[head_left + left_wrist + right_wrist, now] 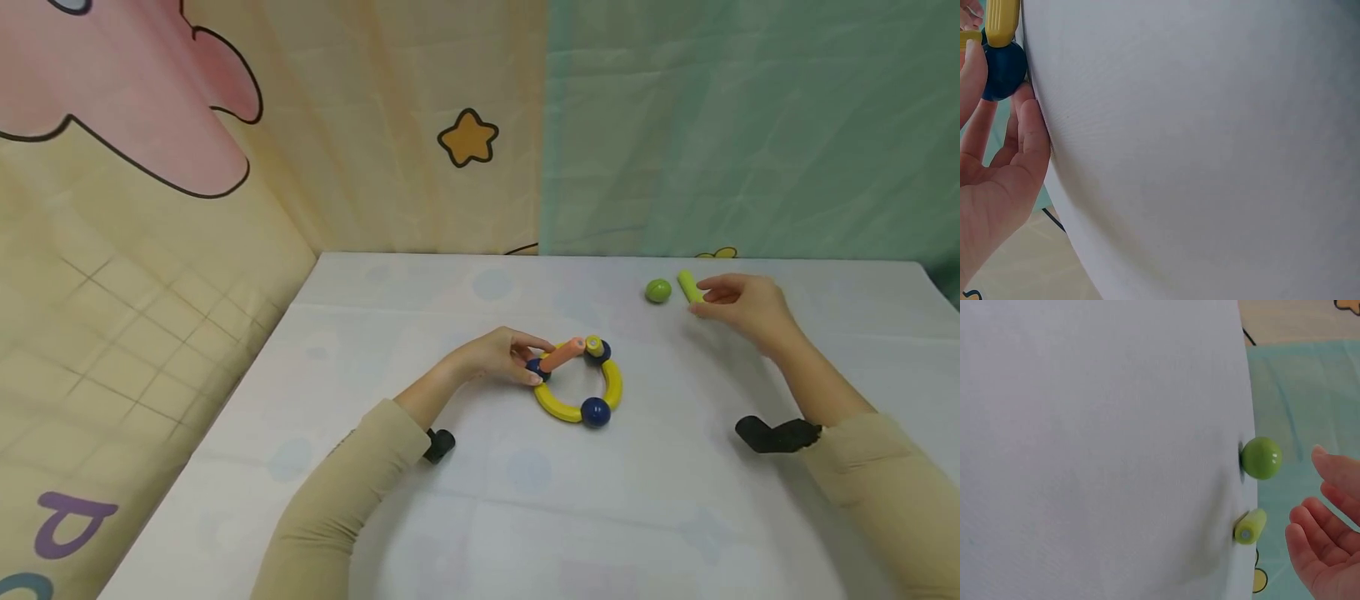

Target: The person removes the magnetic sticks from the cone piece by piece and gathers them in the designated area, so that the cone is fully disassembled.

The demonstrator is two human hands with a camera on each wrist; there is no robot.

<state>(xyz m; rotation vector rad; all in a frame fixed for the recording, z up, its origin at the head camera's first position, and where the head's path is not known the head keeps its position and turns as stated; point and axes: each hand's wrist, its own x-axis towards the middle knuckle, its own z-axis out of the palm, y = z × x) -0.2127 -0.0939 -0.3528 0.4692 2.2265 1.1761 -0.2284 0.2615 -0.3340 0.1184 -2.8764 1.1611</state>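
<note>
My left hand grips a navy ball between thumb and fingers. That ball is part of a ring of curved yellow rods and navy balls on the table. An orange rod rises at a tilt from the gripped ball; a yellow rod stands on the back ball. In the left wrist view a navy ball shows at the fingers. My right hand hovers by a light green rod, fingers loosely bent and apart from it in the right wrist view. A green ball lies beside the rod.
A white cloth covers the table. Its back edge meets a printed curtain close behind the green pieces. Another navy ball sits at the ring's front. Dark wrist cameras stick out from the sleeves.
</note>
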